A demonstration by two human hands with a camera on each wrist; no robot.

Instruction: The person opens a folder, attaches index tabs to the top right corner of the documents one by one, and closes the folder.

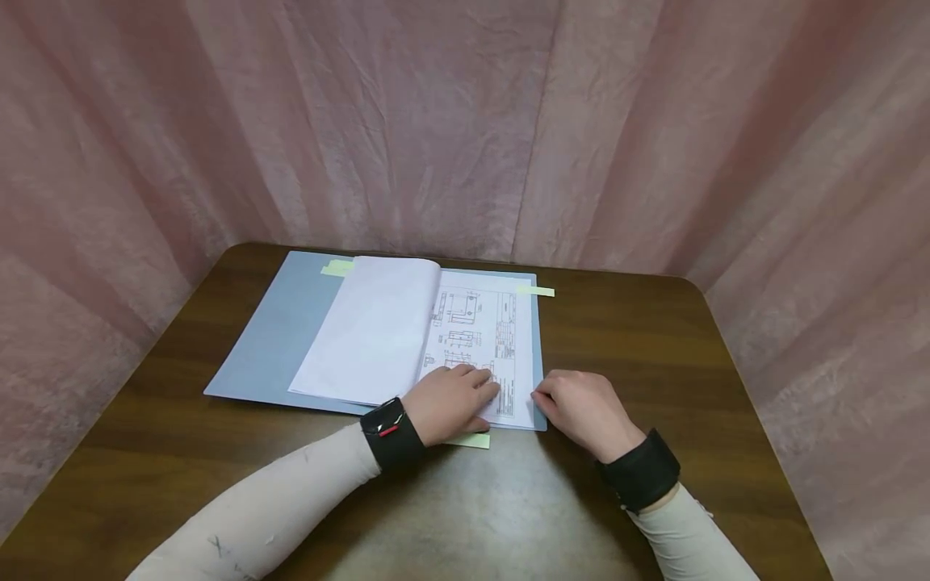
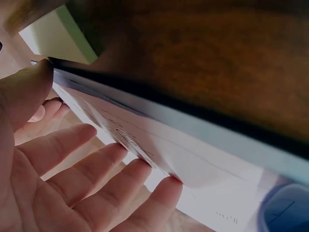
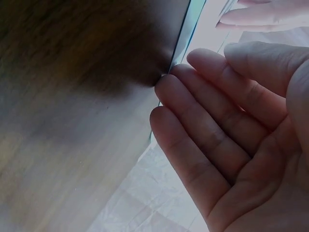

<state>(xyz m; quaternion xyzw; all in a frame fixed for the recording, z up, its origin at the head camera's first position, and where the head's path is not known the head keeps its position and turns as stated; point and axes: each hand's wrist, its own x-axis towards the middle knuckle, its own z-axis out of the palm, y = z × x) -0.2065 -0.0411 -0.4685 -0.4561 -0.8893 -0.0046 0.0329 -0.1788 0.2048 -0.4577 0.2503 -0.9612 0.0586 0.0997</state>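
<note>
A light blue folder [image 1: 254,331] lies spread on the table, with a stack of paper on it. One white sheet [image 1: 370,331] is turned over to the left, blank side up, its upper right curving at the fold. To its right, a page with technical drawings [image 1: 472,303] faces up. My left hand [image 1: 446,403] rests on the lower part of this page, fingers extended; in the left wrist view its fingertips [image 2: 166,186] touch the paper. My right hand [image 1: 584,407] is at the folder's lower right edge. Its fingertips [image 3: 166,89] meet that edge, the thumb beside the index finger.
Pale green sticky tabs stick out from the papers: one at the upper left [image 1: 337,268], one at the upper right [image 1: 538,290], one at the bottom [image 1: 472,440] beside my left hand. The brown wooden table [image 1: 632,323] has rounded far corners, with a pink curtain [image 1: 465,129] behind it.
</note>
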